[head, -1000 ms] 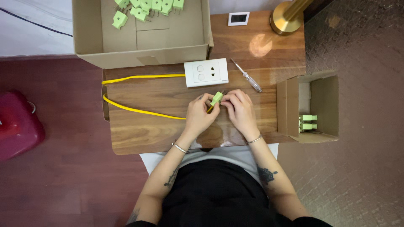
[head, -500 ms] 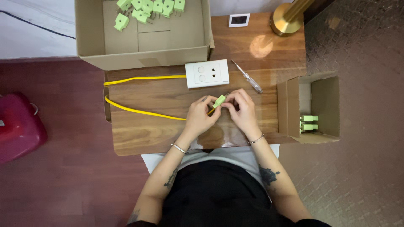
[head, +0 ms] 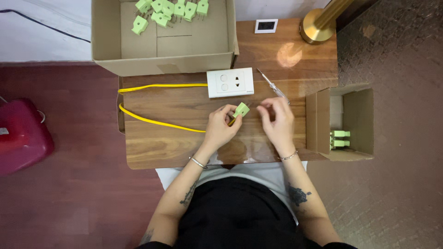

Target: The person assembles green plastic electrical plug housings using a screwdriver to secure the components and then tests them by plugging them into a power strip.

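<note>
My left hand (head: 220, 127) pinches a small light green plug (head: 241, 109) over the wooden table (head: 161, 147), along with the end of a yellow cable (head: 152, 121) that loops off to the left. A short gap separates my right hand (head: 278, 121) from the plug; its fingers are curled and I cannot tell if they hold anything small. A white socket plate (head: 230, 82) lies just beyond both hands, with the cable's other end at its left side. A screwdriver (head: 272, 86) lies by my right fingertips.
A large cardboard box (head: 161, 57) at the back holds several green plugs (head: 171, 10). A small cardboard box (head: 353, 121) at the table's right end holds two more. A brass lamp base (head: 318, 28) and a small white plate (head: 266, 26) stand at the back right. A red bag (head: 20, 138) sits on the floor at left.
My hands have come apart: the right hand let go of the green plug and moved right, while the left hand keeps holding the plug and cable.
</note>
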